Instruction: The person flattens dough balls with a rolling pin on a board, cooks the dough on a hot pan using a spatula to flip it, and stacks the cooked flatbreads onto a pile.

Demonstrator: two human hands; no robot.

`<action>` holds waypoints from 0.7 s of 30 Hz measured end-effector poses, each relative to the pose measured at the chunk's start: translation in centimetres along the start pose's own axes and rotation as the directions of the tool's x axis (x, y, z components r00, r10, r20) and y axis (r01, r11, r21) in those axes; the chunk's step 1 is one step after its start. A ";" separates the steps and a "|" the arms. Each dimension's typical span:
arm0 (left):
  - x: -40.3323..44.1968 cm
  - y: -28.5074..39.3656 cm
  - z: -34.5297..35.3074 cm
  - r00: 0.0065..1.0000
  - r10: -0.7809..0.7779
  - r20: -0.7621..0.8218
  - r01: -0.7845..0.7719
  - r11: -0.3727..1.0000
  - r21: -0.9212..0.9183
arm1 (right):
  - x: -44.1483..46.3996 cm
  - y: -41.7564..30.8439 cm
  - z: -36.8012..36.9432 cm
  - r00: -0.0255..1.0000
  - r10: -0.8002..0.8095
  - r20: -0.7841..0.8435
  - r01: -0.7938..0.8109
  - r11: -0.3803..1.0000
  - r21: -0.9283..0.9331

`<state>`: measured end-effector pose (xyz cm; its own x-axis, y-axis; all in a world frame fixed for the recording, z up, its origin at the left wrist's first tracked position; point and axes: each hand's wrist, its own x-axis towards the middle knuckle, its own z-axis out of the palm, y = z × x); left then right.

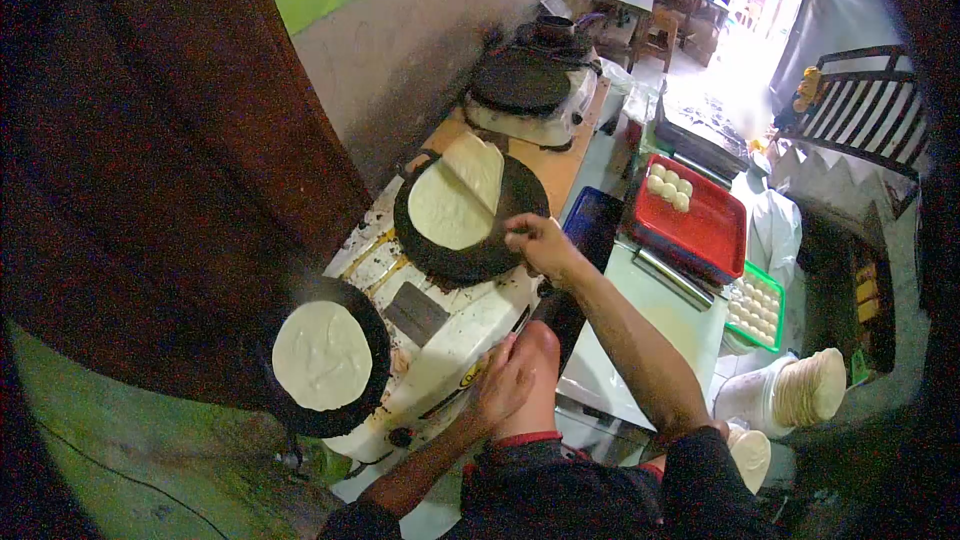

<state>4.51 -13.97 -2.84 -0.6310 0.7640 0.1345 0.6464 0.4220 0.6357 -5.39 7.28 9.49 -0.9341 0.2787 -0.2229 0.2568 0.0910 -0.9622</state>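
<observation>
My right hand [543,245] is over the right edge of a black round griddle [520,190], its fingers curled together. Whether a thin tool or anything else is in them I cannot make out. On that griddle lies a pale flatbread [445,210], with a second layer or folded flap [478,168] across its upper right side. My left hand [503,387] rests by my bent knee at the stove's front, fingers loosely stretched and holding nothing. Nearest me on the left, another black pan [375,365] holds a pale round flatbread [320,355].
A white stove [440,340] carries both pans, with a dark flat plate [417,313] between them. Farther back stands another griddle [520,85]. To the right are a red tray [705,225] of dough balls, a rolling pin [673,278], a green tray [762,340] and stacked flatbreads [815,385].
</observation>
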 end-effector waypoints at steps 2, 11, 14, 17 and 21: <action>1.3 0.7 -1.3 0.987 0.055 0.152 -0.048 0.998 -0.050 | 0.6 4.6 0.4 0.869 -0.494 -0.026 0.432 0.784 -0.446; 13.2 0.3 -12.1 0.986 0.150 0.074 -0.122 0.947 -0.297 | -16.8 3.8 -9.1 0.961 -0.226 0.159 0.269 0.627 -0.731; 21.4 -6.9 -11.7 0.959 0.081 -0.271 -0.029 0.982 0.189 | -19.4 3.4 -13.7 0.962 -0.257 0.092 0.234 0.599 -0.766; 28.2 -8.9 -10.8 0.887 -0.427 -0.176 0.462 0.833 0.305 | -19.9 3.3 -15.1 0.966 -0.254 -0.041 0.136 0.639 -0.757; 33.4 -13.3 -7.8 0.891 -0.453 0.043 0.312 0.677 0.666 | -19.7 3.8 -15.9 0.927 -0.354 -0.127 0.158 0.673 -0.722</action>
<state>-28.46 2.10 -0.84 -0.8362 0.5103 -0.2009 0.5266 0.8494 -0.0341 17.88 17.34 12.75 -0.9249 0.3477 0.1541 0.2043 0.7959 -0.5699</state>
